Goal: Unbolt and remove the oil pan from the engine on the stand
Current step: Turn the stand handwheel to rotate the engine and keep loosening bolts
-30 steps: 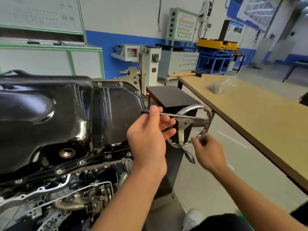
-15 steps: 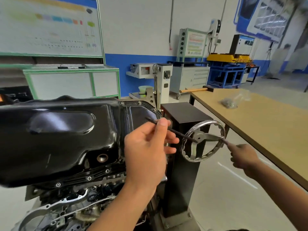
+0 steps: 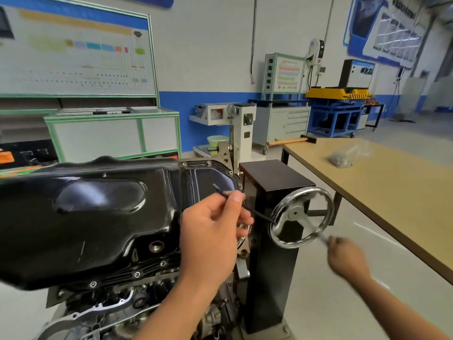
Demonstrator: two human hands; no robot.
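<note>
Workshop with a blue-banded wall; a table (image 3: pixel 392 192) on my right carries a hammer (image 3: pixel 289 141) and a bag (image 3: pixel 343 159). In the last second my right hand (image 3: pixel 345 256) has swung the handle (image 3: pixel 324 238) round to the lower right of the wheel (image 3: pixel 294 214) — blurred, but curled on it — so I'm still positioning the engine, not unbolting. The pan (image 3: pixel 98 217) sits on the engine, its bolts (image 3: pixel 137 274) still in. My left hand (image 3: pixel 210 231) pinches a thin tool (image 3: pixel 261 215) — the wheel crowds that end.
</note>
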